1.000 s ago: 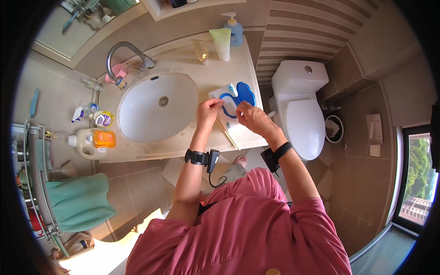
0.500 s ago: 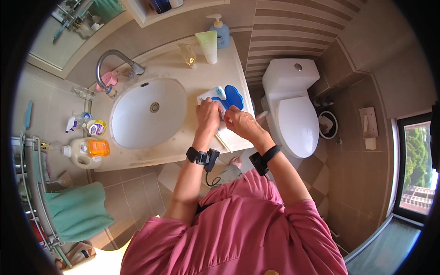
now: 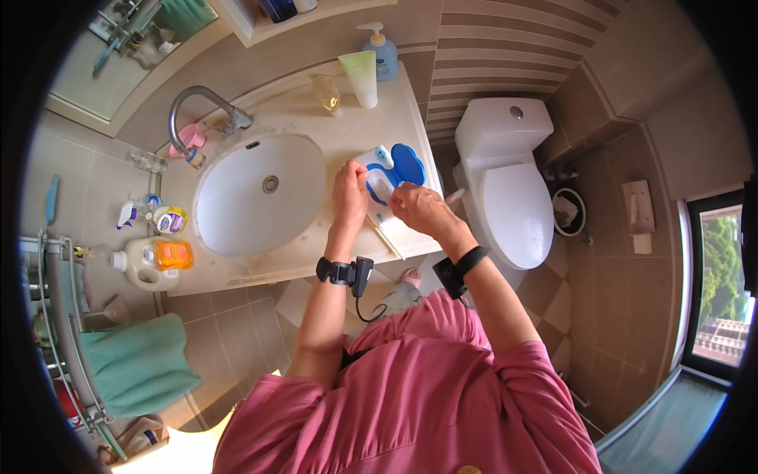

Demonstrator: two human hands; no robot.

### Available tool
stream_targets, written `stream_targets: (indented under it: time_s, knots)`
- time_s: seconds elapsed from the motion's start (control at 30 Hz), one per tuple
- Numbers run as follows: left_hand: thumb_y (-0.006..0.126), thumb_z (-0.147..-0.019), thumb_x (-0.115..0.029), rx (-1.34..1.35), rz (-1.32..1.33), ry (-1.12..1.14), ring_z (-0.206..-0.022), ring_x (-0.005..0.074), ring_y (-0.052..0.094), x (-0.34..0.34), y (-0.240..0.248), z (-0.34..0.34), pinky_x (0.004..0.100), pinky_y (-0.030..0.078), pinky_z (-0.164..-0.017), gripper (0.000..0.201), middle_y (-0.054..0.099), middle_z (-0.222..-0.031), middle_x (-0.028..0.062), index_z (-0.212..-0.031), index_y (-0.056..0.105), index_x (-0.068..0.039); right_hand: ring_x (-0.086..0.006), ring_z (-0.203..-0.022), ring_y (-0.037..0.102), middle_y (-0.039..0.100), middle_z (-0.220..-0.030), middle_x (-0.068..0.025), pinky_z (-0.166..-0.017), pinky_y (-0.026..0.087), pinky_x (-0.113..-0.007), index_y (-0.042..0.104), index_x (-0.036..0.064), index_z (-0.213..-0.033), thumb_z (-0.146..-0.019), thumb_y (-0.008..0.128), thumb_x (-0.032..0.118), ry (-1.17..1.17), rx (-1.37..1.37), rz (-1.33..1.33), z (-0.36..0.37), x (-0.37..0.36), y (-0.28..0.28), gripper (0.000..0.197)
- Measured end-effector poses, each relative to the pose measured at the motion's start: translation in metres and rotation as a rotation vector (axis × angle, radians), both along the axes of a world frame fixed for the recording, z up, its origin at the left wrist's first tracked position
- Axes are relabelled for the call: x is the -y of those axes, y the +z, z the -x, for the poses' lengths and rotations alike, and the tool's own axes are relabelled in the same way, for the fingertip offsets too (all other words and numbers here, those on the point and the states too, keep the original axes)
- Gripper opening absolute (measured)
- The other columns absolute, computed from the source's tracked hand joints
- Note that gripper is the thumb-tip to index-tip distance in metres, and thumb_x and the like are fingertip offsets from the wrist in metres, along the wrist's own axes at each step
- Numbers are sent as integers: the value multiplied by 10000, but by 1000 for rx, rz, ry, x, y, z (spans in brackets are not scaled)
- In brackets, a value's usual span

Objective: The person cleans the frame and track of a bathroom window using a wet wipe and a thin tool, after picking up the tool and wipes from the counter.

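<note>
A white wet-wipes pack (image 3: 377, 156) with a blue frame lies on the counter to the right of the sink. Its blue flip lid (image 3: 408, 164) stands open toward the right, and whitish material (image 3: 380, 186) shows inside the opening. Beside the pack's left edge is my left hand (image 3: 350, 189), its fingers curled together with the tips close to the frame. My right hand (image 3: 426, 212) bends over the right side of the opening, thumb and fingers pinched. Whatever either hand holds is hidden by the fingers. A thin pale stick (image 3: 387, 239) lies on the counter below them.
The white sink (image 3: 237, 229) with a curved faucet (image 3: 178, 107) is to the left. Behind stand a pale green tube (image 3: 361, 79), a blue pump bottle (image 3: 384, 57) and a clear bottle (image 3: 325, 93). Several cleaning bottles (image 3: 142, 265) line the left end. A toilet (image 3: 513, 213) stands right.
My left hand has shifted left off the middle of the pack, uncovering the blue-framed opening. My right hand stays near the opening's right side. The whole view has shifted slightly.
</note>
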State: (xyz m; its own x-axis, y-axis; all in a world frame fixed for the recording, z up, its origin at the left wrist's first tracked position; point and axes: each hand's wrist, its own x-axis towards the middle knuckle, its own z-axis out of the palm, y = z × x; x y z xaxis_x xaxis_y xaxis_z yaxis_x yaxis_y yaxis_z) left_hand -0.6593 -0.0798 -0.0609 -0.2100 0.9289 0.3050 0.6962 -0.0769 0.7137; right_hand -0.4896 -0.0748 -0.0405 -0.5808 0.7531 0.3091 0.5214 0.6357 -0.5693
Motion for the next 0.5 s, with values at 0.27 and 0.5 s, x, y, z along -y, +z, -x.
stream_targets:
  time_s: [0.27, 0.5]
  knots:
    - [528, -886, -145, 606, 221, 110, -644, 64, 512, 11, -17, 11, 215, 432, -588, 148, 576, -716, 0, -914, 620, -33, -240, -626, 635, 625, -671, -114, -536, 488, -331, 569, 47, -782, -760, 542, 81, -189, 352, -57, 41, -12, -4, 49]
    - [531, -879, -145, 582, 240, 79, -713, 74, 550, 30, -35, 29, 225, 442, -619, 144, 611, -796, -20, -958, 625, -70, -247, -805, 598, 568, -938, -137, -665, 481, -313, 617, 13, -908, -712, 602, 62, -158, 709, 3, 68, -21, 12, 203]
